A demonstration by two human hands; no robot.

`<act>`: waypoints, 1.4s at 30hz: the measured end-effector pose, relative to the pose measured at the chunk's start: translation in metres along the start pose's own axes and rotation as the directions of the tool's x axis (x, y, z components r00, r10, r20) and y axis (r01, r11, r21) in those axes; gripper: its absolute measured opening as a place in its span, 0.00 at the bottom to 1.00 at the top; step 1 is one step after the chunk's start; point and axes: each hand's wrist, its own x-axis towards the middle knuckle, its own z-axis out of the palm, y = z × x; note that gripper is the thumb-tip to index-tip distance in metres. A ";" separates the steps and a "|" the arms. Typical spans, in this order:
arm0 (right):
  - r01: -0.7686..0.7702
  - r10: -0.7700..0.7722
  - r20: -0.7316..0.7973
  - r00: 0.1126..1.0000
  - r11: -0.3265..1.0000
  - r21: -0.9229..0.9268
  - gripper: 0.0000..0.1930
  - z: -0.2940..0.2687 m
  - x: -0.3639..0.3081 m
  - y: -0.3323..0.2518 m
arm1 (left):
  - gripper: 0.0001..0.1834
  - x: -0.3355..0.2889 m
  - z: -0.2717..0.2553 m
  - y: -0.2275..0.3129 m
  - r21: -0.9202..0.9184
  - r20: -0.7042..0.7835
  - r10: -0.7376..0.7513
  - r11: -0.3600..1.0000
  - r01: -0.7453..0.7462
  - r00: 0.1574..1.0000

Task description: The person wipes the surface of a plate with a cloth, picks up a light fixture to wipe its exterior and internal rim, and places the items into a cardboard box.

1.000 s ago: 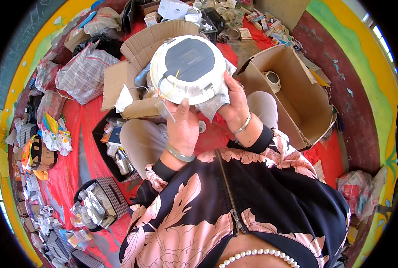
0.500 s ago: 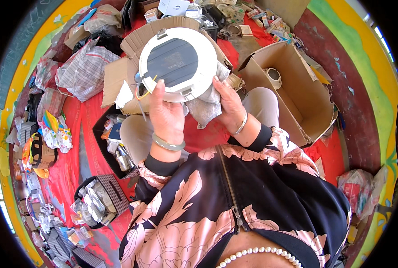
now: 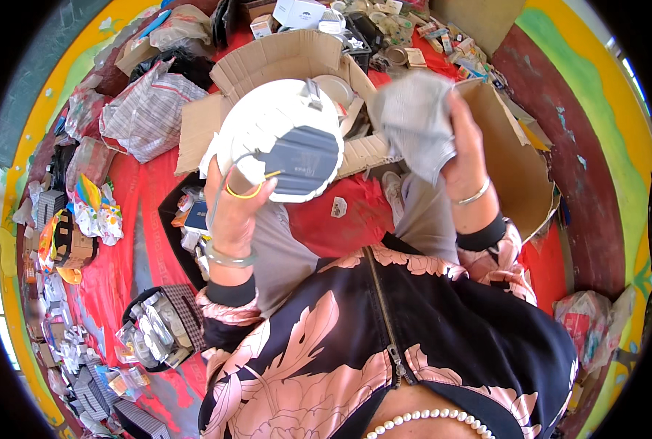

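A round white downlight (image 3: 232,132) with a dark grey back plate is tilted in my left hand (image 3: 236,208), whose fingers grip its lower left edge. Yellow and grey wires hang by my thumb, and a metal spring clip stands on the lamp's upper rim. Off to the right, my right hand (image 3: 466,150) holds a bunched grey cloth (image 3: 416,121), slightly blurred and apart from the lamp. Behind the lamp stands an open cardboard box (image 3: 278,62) with more round white pieces inside.
A second, taller cardboard box (image 3: 520,183) is open at my right. Black bins of small packages, one of them a checked bin (image 3: 183,314), stand at my left on red sheeting (image 3: 106,285). A woven bag (image 3: 146,113) lies farther left. Boxes and loose goods crowd the back.
My hands have moved apart. The cloth has come off the lamp and gone right with my right hand; the lamp has turned and shifted slightly down and left in my left.
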 end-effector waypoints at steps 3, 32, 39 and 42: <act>0.098 -0.079 0.216 0.973 0.992 -0.078 0.19 0.013 0.003 -0.031 | 0.31 -0.005 -0.012 0.007 0.333 0.109 -0.027 0.943 -0.011 0.994; 0.483 0.218 0.533 0.818 0.243 -0.841 0.08 0.020 0.042 -0.006 | 0.39 -0.017 0.019 0.039 0.313 0.341 -0.364 0.913 0.261 0.867; 0.387 -0.205 0.587 0.783 -0.578 -0.718 0.14 -0.011 0.081 -0.054 | 0.39 -0.016 0.004 0.058 0.294 0.248 -0.333 0.921 0.257 0.910; 0.668 -0.190 0.697 0.691 -0.200 -0.717 0.12 0.038 0.042 -0.068 | 0.40 -0.015 0.010 0.062 0.306 0.265 -0.348 0.915 0.264 0.899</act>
